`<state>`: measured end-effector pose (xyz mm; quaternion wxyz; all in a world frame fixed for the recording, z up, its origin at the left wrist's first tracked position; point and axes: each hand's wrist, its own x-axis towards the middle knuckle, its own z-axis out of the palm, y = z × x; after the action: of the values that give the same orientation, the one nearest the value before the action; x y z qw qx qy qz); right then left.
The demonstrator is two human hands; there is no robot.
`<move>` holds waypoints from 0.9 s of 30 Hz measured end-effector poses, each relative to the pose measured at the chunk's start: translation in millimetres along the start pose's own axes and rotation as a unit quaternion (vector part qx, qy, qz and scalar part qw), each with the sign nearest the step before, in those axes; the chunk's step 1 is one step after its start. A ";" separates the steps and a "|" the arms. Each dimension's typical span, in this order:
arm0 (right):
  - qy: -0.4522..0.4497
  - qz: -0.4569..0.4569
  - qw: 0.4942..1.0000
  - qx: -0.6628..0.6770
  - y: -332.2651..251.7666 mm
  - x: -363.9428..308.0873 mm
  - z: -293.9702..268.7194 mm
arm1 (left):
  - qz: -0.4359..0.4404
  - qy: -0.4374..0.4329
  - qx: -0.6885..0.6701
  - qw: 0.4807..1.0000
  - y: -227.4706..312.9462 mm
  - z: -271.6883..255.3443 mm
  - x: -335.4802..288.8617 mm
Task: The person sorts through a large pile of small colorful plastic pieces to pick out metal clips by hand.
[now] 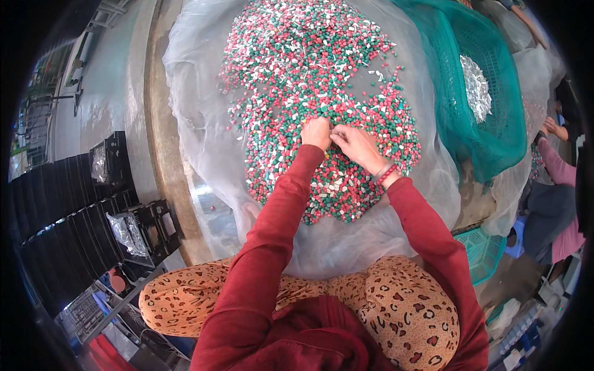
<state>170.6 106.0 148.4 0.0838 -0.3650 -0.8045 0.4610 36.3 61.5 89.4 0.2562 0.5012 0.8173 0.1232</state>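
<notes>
A wide heap of small red, green and white pieces covers a pale sheer mesh cloth in front of me. Over the middle of the heap, my left hand is closed with its fingers curled in. Close beside it, my right hand pinches with thumb and fingertips, almost touching the left. Whatever lies between the fingers of either hand is too small or hidden to make out. A red bead bracelet circles my right wrist.
On the right stands a green net-lined basket holding crumpled silvery foil. A smaller green basket sits nearer. Black crates line the left, some with silvery packets. Another person sits at the far right.
</notes>
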 end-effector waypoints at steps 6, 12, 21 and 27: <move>-0.061 0.063 0.977 -0.194 27.8 -22.1 -29.1 | 0.083 -0.141 -0.065 0.984 -34.5 -31.4 14.4; -0.079 0.088 0.984 -0.137 54.8 -29.0 -79.3 | -0.111 -0.156 -0.538 0.821 -43.1 -113.6 -26.6; -0.152 -0.089 0.965 -0.193 -19.0 1.0 29.1 | -0.024 -0.225 -0.856 0.465 -48.2 -122.5 -45.2; -0.120 -0.092 0.959 -0.240 -4.8 -27.2 4.8 | -0.136 -0.201 -0.579 0.779 -22.3 -109.9 -48.8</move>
<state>185.5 83.2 155.0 -0.0614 -0.2411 -0.9257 0.2849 -22.2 14.1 185.7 0.6703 0.1557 0.5818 0.4335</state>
